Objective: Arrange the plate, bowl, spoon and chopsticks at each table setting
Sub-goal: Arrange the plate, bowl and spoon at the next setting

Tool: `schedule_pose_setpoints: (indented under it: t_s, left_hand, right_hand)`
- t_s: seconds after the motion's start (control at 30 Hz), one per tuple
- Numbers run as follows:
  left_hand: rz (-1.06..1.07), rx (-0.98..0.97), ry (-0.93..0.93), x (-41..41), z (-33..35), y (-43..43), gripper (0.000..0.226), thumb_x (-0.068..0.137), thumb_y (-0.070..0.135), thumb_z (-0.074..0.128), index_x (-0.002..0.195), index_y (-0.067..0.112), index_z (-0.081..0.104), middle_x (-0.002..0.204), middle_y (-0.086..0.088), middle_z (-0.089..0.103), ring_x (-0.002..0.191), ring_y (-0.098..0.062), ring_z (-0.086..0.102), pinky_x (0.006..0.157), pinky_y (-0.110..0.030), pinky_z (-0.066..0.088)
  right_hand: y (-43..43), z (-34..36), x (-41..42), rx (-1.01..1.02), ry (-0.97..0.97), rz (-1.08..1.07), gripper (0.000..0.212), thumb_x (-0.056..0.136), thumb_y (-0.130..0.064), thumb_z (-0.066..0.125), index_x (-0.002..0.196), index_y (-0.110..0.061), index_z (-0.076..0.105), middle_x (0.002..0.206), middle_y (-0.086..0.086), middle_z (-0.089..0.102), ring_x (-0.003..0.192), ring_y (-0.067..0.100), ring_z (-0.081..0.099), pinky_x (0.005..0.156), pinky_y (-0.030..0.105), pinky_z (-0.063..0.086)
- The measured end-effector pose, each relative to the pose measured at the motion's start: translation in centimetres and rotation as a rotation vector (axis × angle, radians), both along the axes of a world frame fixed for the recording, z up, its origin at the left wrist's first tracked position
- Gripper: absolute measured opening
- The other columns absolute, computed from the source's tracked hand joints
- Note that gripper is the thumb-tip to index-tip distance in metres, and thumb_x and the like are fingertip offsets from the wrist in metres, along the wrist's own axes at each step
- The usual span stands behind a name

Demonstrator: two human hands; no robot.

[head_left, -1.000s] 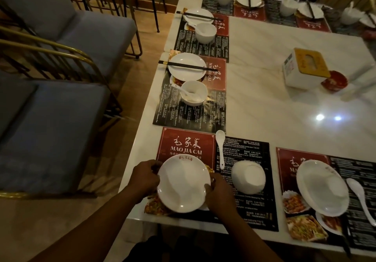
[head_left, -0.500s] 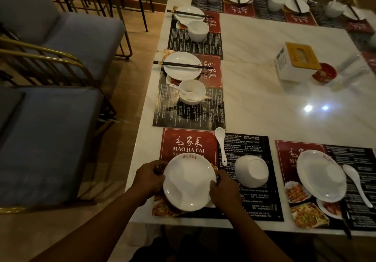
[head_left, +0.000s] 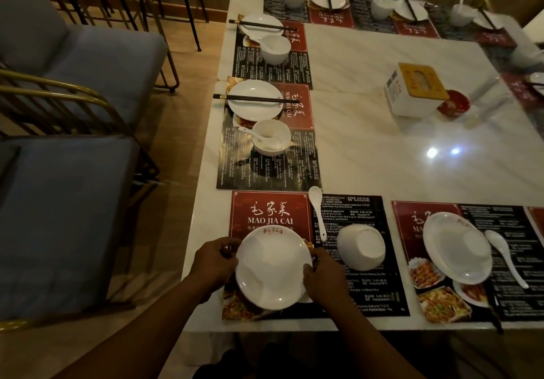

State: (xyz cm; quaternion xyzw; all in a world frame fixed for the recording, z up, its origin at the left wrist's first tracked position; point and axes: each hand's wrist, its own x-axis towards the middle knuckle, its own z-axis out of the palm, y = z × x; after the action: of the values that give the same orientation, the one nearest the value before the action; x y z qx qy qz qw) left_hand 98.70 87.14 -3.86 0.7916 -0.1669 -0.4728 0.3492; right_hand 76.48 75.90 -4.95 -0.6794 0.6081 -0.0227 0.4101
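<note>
Head: left hand (head_left: 213, 263), right hand (head_left: 323, 275) grip one plate (head_left: 272, 269)

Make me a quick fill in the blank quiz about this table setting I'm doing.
1. The plate is gripped by ___ hands, the left hand and right hand.
2. The bowl right of it sits ___ down.
3. The spoon near it lies on the placemat, not in a ___.
4. At the next setting, chopsticks rest across a ___.
Missing words: two, upside, bowl, plate.
</note>
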Motion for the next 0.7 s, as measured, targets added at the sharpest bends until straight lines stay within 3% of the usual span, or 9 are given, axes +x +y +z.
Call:
schedule_pose_setpoints:
  t_s: [0.2,0.37,0.47,0.53,0.57,0.7]
  left_hand:
    - [-0.023,-0.018,-0.004,0.3,0.0,0.0,0.044,0.084,0.004,0.071,0.104,0.042,0.065,0.102,0.001,0.070,0.092,-0.020,0.066,0.063,-0.029,0.059]
    - [-0.082,-0.027,-0.059,0.3,-0.2,-0.1,0.040,0.085,0.009,0.070,0.112,0.039,0.065,0.100,0.008,0.067,0.090,-0.013,0.064,0.064,-0.026,0.057]
    - [-0.146,-0.052,-0.205,-0.1,0.3,-0.8,0.034,0.085,0.011,0.070,0.107,0.037,0.064,0.105,0.009,0.067,0.098,-0.014,0.063,0.079,-0.031,0.055]
    - [-0.174,-0.078,-0.317,-0.7,0.8,-1.8,0.032,0.085,0.011,0.071,0.111,0.029,0.067,0.107,0.006,0.066,0.100,-0.017,0.063,0.088,-0.037,0.055]
    - [-0.179,-0.101,-0.346,-1.2,1.0,-2.5,0.033,0.084,0.011,0.072,0.114,0.025,0.067,0.108,0.005,0.066,0.100,-0.017,0.063,0.088,-0.037,0.055]
    - [-0.280,-0.216,-0.402,-3.9,1.7,-5.2,0.034,0.083,0.009,0.071,0.113,0.025,0.068,0.102,0.006,0.065,0.087,-0.006,0.060,0.071,-0.016,0.045]
  right_hand:
    - [0.0,0.0,0.0,0.005,0.021,-0.007,0.035,0.090,-0.016,0.063,0.123,-0.023,0.060,0.108,-0.004,0.069,0.088,0.008,0.057,0.077,0.024,0.045]
    - [0.1,0.7,-0.2,0.010,0.030,0.017,0.033,0.089,-0.017,0.064,0.120,-0.026,0.060,0.097,-0.012,0.063,0.089,0.008,0.060,0.075,0.024,0.045]
    - [-0.1,1.5,-1.4,-0.029,0.059,0.010,0.017,0.089,-0.020,0.066,0.104,-0.027,0.061,0.085,-0.016,0.060,0.085,0.009,0.063,0.071,0.023,0.047]
    - [-0.3,2.3,-3.0,-0.095,0.118,0.013,0.006,0.089,-0.022,0.064,0.087,-0.024,0.060,0.077,-0.014,0.061,0.075,0.006,0.062,0.060,0.018,0.044]
    - [-0.4,2.7,-4.1,-0.124,0.155,0.007,0.009,0.089,-0.022,0.062,0.081,-0.023,0.059,0.074,-0.012,0.061,0.072,0.006,0.061,0.056,0.016,0.041]
    - [-1.9,3.9,-9.8,-0.154,0.277,-0.065,0.014,0.089,-0.022,0.060,0.076,-0.024,0.059,0.076,-0.006,0.064,0.077,0.014,0.063,0.064,0.026,0.044]
